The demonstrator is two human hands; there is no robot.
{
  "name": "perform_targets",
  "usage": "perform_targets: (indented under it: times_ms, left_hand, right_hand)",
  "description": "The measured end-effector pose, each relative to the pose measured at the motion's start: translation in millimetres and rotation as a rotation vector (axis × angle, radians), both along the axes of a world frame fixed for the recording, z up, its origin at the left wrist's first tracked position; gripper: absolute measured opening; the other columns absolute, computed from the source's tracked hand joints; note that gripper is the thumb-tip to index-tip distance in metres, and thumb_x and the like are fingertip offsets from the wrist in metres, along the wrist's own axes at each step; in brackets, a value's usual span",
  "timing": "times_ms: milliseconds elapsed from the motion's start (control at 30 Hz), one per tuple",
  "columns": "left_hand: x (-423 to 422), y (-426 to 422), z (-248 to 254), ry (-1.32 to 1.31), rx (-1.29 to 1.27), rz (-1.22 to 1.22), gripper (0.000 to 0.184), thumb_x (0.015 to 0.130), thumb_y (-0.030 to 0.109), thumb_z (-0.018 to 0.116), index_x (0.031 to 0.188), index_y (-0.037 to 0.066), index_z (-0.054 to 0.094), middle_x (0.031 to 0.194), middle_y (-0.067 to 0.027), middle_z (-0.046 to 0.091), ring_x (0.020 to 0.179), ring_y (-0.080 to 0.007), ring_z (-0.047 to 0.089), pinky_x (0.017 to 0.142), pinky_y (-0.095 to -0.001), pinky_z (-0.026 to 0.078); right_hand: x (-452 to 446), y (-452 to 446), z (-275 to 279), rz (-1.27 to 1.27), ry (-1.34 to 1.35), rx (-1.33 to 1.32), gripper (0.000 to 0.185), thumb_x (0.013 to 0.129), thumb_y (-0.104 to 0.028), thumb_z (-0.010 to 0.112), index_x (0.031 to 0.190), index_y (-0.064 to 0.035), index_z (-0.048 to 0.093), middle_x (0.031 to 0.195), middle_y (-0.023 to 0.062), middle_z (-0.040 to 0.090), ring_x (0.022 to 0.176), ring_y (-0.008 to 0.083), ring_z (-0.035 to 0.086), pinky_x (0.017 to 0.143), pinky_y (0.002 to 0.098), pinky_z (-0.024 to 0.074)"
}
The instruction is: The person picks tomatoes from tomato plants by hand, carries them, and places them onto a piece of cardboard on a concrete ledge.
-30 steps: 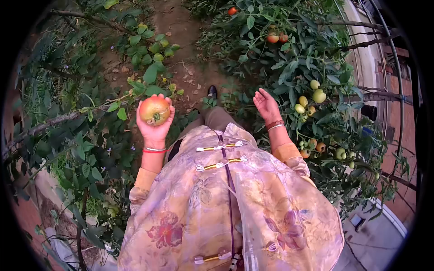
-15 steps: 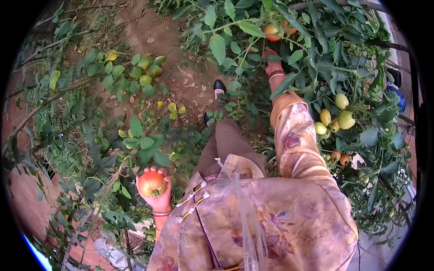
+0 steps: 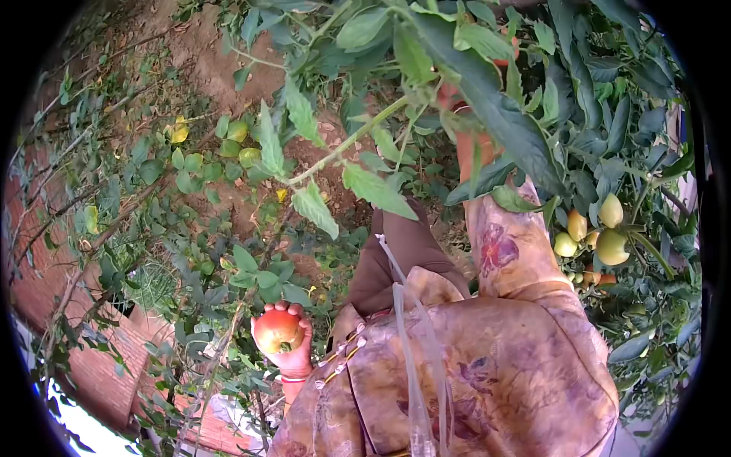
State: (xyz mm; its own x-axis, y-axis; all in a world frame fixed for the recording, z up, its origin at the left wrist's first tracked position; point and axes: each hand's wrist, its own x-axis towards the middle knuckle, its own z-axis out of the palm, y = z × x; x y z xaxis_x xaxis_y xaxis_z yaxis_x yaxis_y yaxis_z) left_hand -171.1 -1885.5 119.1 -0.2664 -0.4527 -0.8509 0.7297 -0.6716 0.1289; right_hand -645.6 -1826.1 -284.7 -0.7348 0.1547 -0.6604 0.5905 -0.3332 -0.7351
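Note:
A large red-orange tomato (image 3: 278, 331) rests in my left hand (image 3: 301, 352), whose fingers are wrapped around its far side, stem end toward me. My right arm reaches forward into the tomato plant (image 3: 487, 91). Leaves cover most of my right hand (image 3: 449, 97), so its fingers and anything in them are hidden. Close to it, an orange-red tomato (image 3: 509, 50) shows partly between the leaves.
Several pale green-yellow tomatoes (image 3: 611, 247) hang on the right. A leafy stem (image 3: 350, 145) crosses in front of my right arm. On the left are bare branches (image 3: 114, 221) and a brick surface (image 3: 106, 377); brown soil (image 3: 221, 57) lies ahead.
My view has shifted forward, and the leafy stem now looms larger, covering more of my right hand and the tomato near it. My left hand still holds its tomato.

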Motion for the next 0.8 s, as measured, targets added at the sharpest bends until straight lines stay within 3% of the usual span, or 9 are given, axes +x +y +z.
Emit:
perform_targets:
  times_ms: [333,600,800]
  left_hand:
    - [-22,-14,-2,0.056,-0.031,-0.032,0.040,0.095,0.044,0.051,0.115,0.009,0.054,0.115,-0.0103,0.050,0.108,-0.0288,0.046,0.087,-0.0495,0.048]
    - [-20,-38,-13,0.122,-0.046,-0.085,0.038,0.095,0.043,0.051,0.114,0.009,0.054,0.114,-0.0100,0.050,0.110,-0.0295,0.045,0.087,-0.0508,0.047]
    - [-29,-57,-4,0.240,-0.123,-0.210,0.034,0.094,0.038,0.055,0.111,0.009,0.053,0.111,-0.0091,0.050,0.108,-0.0282,0.046,0.088,-0.0490,0.048]
  right_hand:
    - [107,76,62,-0.044,-0.011,0.091,0.034,0.090,-0.011,0.063,0.123,-0.0102,0.054,0.115,0.0064,0.060,0.104,0.0211,0.059,0.088,0.0375,0.0506]
    - [70,42,42,-0.016,-0.037,0.062,0.036,0.089,-0.011,0.064,0.124,-0.0134,0.053,0.115,0.0047,0.060,0.105,0.0204,0.059,0.087,0.0376,0.0499]
    - [87,39,85,0.153,-0.089,-0.074,0.038,0.088,-0.012,0.064,0.124,-0.0158,0.053,0.115,0.0035,0.060,0.106,0.0200,0.058,0.087,0.0376,0.0494]
